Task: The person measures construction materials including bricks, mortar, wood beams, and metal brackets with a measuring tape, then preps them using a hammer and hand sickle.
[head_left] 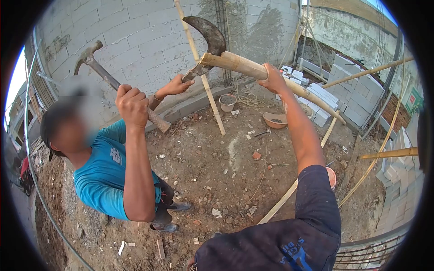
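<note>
Head view, thick tan bamboo pole [244,65], ragged-ended, right hand [273,79], fingers closed around it, left hand unseen

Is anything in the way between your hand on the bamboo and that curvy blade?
Nothing visible, only the bamboo itself. The right hand is around the bamboo pole, and the curved blade is at one end, its handle held by a co-worker's hand.
</note>
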Motion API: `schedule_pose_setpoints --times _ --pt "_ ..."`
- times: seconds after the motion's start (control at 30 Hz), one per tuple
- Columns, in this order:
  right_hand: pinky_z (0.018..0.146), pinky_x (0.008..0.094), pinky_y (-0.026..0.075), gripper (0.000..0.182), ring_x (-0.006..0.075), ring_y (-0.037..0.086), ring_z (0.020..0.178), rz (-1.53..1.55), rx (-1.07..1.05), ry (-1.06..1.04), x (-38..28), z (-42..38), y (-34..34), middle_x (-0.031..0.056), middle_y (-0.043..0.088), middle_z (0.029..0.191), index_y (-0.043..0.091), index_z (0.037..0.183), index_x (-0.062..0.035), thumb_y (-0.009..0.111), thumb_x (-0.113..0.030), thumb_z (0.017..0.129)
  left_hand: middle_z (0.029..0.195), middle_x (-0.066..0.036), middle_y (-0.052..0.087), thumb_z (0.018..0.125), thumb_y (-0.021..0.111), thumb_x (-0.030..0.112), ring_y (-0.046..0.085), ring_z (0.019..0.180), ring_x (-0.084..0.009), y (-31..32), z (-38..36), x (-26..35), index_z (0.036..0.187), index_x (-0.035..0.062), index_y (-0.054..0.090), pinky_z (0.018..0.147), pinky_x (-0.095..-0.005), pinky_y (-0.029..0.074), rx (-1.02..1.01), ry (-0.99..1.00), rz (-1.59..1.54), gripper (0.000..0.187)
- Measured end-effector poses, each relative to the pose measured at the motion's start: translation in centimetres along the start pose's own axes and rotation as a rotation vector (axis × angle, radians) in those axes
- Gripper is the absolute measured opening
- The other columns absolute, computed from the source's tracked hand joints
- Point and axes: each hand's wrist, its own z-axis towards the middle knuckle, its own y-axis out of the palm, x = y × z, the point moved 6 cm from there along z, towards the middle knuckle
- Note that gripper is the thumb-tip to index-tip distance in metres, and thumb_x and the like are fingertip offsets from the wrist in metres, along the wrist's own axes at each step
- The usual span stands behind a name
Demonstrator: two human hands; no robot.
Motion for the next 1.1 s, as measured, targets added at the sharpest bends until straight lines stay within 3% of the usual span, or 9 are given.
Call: schedule_pose_setpoints --times 0.27,0.4,0.53,0.63,0.7,0.8,0.87,0.97,1.1 --pt "0.095 0.0391 0.039 0.075 0.0325 0.046 0.115 -0.084 -0.006 0.100 5.3 -2.3 -0.4 0.0157 0.049 0.122 0.044 0.124 -0.0042 0.078 -0.033 0.064 0.091 -0.017 0.064 0.085 0.046 0.036 0.061 0.088 -0.0302 -2.2 0.9 0.7 0.101 0.0062 0.063 0.077 -0.0390 0.047 -0.011 0.031 0.064 0.038" --pt "0.098 0.0408 0.036 0.081 0.0357 0.041 0.119 -0.117 0.349 0.286 8.4 -9.3 -0.6 0.0206 0.042 0.129 0.035 0.131 -0.0029 0.076 -0.033 0.068 0.090 -0.017 0.064 0.084 0.046 0.036 0.062 0.087 -0.0299 -4.0 1.4 0.9 0.101 0.0054 0.063 0.076 -0.0388 0.047 -0.011 0.067 0.102 0.038" --pt "0.099 0.0419 0.035 0.077 0.0363 0.037 0.124 0.102 0.062 0.851 13.9 -26.9 6.8 0.0231 0.038 0.134 0.033 0.132 -0.0004 0.069 -0.035 0.075 0.089 -0.017 0.064 0.084 0.047 0.036 0.062 0.086 -0.0296 -7.2 2.6 2.0 0.100 0.0046 0.063 0.075 -0.0387 0.048 -0.016 0.149 0.166 0.039" --pt "0.100 0.0417 0.034 0.073 0.0393 0.045 0.117 0.025 -0.288 1.214 13.1 -47.4 11.3 0.0278 0.050 0.121 0.049 0.121 0.0047 0.070 -0.043 0.071 0.088 -0.017 0.065 0.084 0.048 0.037 0.062 0.085 -0.0293 -8.3 2.9 2.5 0.100 0.0039 0.063 0.074 -0.0386 0.048 -0.058 0.206 0.251 0.039" --pt "0.090 0.0452 0.042 0.041 0.0360 0.053 0.108 -0.042 -0.430 1.556 11.0 -64.8 13.7 0.0183 0.060 0.111 0.059 0.112 -0.0043 0.052 -0.035 0.084 0.088 -0.017 0.065 0.084 0.048 0.037 0.062 0.084 -0.0292 -9.1 3.8 3.3 0.100 0.0035 0.063 0.074 -0.0386 0.048 -0.091 0.250 0.327 0.039" --pt "0.082 0.0400 0.047 0.032 0.0332 0.062 0.093 -0.109 -1.126 1.284 2.5 -85.5 16.1 0.0135 0.064 0.103 0.061 0.109 -0.0086 0.046 -0.026 0.088 0.087 -0.016 0.065 0.084 0.049 0.037 0.062 0.083 -0.0289 -10.5 4.7 4.0 0.099 0.0029 0.063 0.073 -0.0385 0.048 -0.141 0.316 0.434 0.040" --pt "0.079 0.0381 0.048 0.032 0.0315 0.062 0.094 -0.081 -1.132 1.574 -4.0 -96.6 14.4 0.0119 0.065 0.101 0.063 0.105 -0.0074 0.048 -0.028 0.087 0.086 -0.016 0.065 0.084 0.049 0.037 0.063 0.083 -0.0288 -11.4 5.1 4.6 0.099 0.0025 0.063 0.073 -0.0384 0.048 -0.171 0.357 0.493 0.040" --pt "0.075 0.0354 0.049 0.033 0.0291 0.062 0.094 -0.097 -0.734 2.015 -10.6 -114.3 17.6 0.0095 0.066 0.098 0.065 0.099 -0.0058 0.050 -0.032 0.085 0.086 -0.016 0.065 0.084 0.050 0.037 0.063 0.082 -0.0286 -13.3 6.0 5.8 0.099 0.0018 0.063 0.072 -0.0383 0.048 -0.185 0.420 0.565 0.040" --pt "0.078 0.0380 0.048 0.036 0.0302 0.062 0.092 -0.039 -0.886 2.005 -18.1 -106.0 13.1 0.0133 0.065 0.097 0.063 0.102 -0.0053 0.050 -0.034 0.085 0.084 -0.016 0.065 0.084 0.051 0.038 0.063 0.080 -0.0282 -14.0 6.1 6.2 0.098 0.0010 0.063 0.071 -0.0382 0.049 -0.219 0.536 0.620 0.041"
